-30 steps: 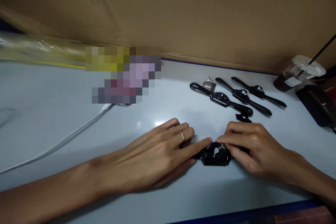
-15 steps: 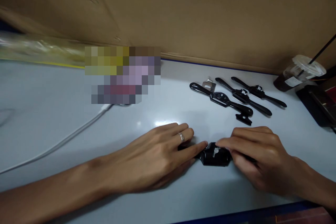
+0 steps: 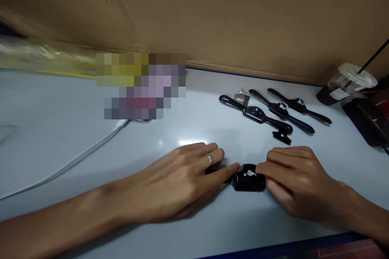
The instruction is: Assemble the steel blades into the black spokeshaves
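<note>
A black two-handled tool (image 3: 249, 183) with a silver screw on its middle lies on the table between my hands. My left hand (image 3: 185, 180), a ring on one finger, is wrapped round its left handle, the index fingertip at the middle part. At the right end of the middle part, my right hand (image 3: 299, 180) has its thumb and index finger pressed close; the right handle is hidden behind it. Farther back lie a similar black tool (image 3: 255, 114) without a screw, a silver blade (image 3: 242, 98) and a small black plate (image 3: 282, 136).
Two more black tools (image 3: 282, 111) (image 3: 299, 106) lie at the back right, near a plastic cup (image 3: 340, 87) with a straw and a black box (image 3: 366, 121). A white cable (image 3: 82, 153) crosses the left side to a blurred-out object. Cardboard (image 3: 212, 16) stands behind the table.
My right hand's index finger has drawn back a little to the right from the silver screw, which now appears turned sideways. My left hand has stayed in place.
</note>
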{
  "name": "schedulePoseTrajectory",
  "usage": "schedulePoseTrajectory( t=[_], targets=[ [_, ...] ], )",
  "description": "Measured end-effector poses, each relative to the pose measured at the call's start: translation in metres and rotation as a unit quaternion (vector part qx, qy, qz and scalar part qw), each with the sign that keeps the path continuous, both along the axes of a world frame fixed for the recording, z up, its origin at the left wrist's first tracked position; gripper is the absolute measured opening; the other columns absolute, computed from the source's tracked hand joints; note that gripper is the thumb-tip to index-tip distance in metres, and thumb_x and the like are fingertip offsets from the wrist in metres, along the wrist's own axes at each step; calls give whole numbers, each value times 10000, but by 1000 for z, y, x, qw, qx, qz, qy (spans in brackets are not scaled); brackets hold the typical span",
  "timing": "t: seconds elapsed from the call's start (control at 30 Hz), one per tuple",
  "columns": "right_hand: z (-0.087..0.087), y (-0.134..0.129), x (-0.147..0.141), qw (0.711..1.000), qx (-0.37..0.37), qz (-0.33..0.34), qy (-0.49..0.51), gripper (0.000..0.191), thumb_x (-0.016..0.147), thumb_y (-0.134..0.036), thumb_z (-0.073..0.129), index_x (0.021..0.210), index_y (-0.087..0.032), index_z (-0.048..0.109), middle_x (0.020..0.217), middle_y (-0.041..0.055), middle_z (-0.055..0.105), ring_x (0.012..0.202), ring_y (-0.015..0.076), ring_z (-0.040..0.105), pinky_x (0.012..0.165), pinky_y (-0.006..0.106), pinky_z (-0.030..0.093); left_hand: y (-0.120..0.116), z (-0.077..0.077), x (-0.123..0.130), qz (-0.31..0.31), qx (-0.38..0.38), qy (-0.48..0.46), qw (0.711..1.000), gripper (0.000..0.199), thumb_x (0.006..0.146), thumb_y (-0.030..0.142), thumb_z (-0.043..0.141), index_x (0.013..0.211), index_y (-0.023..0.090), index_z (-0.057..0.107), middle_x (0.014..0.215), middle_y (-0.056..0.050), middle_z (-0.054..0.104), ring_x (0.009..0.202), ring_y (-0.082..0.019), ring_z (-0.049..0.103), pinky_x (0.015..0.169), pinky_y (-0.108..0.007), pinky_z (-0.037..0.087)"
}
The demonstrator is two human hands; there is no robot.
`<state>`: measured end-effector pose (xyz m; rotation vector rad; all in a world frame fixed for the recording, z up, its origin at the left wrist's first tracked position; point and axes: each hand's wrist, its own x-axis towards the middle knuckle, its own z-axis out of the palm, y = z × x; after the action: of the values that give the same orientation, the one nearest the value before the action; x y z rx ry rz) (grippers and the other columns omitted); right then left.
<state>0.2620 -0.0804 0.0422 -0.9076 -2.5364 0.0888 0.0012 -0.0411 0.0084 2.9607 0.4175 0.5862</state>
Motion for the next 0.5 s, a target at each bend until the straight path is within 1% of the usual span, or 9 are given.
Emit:
schedulePoseTrajectory(
  t=[0.07,0.13,0.2,0.23,0.33,0.4,0.5],
  targets=[
    [1,-1,0,1000,-20,16,-3,336,864,-15,461,740,-143,746,595,-2,551,530,143,456,514,313,358,0,-1,0,-2,-2,0,1000,352,1024,119,464,1364,79,546,874,-57,603,720,-196,549,596,-328,475],
    [1,-2,0,999,-40,32,-7,342,876,-15,457,837,-142,772,618,-6,580,537,141,480,526,304,377,1,-1,0,-4,-3,1,1000,351,1021,109,466,1362,75,545,875,-59,605,723,-197,550,595,-330,476],
    [0,-2,0,999,-30,28,-8,341,881,-8,464,903,-132,781,625,-11,592,530,140,489,530,303,388,1,0,0,-4,0,0,1000,348,1020,105,460,1355,68,548,869,-59,604,721,-197,551,598,-333,482],
    [-1,-2,0,1000,-15,19,-8,332,882,-6,469,883,-128,778,617,-12,584,523,141,484,526,308,386,1,0,0,-3,2,-1,1000,347,1020,104,457,1351,66,551,866,-58,603,721,-198,552,600,-334,485],
    [-2,-1,1,1000,19,-2,-11,327,878,-14,476,746,-142,746,590,-7,549,511,149,456,513,329,367,1,1,0,-3,2,-2,1000,349,1023,108,445,1352,73,557,862,-57,600,721,-196,554,604,-331,485],
    [-1,0,1,1000,-3,11,-15,341,871,-15,465,702,-154,726,585,-9,544,513,147,452,511,329,359,1,1,1,-2,-1,-1,1000,350,1022,114,450,1352,79,561,862,-56,600,719,-195,553,606,-328,482],
    [1,-1,2,997,-72,39,-2,344,876,-19,452,757,-153,746,602,-13,577,528,134,485,531,310,375,1,0,1,-1,-1,-3,1000,352,1013,112,467,1349,77,562,870,-57,604,726,-194,555,609,-324,480]
  ],
)
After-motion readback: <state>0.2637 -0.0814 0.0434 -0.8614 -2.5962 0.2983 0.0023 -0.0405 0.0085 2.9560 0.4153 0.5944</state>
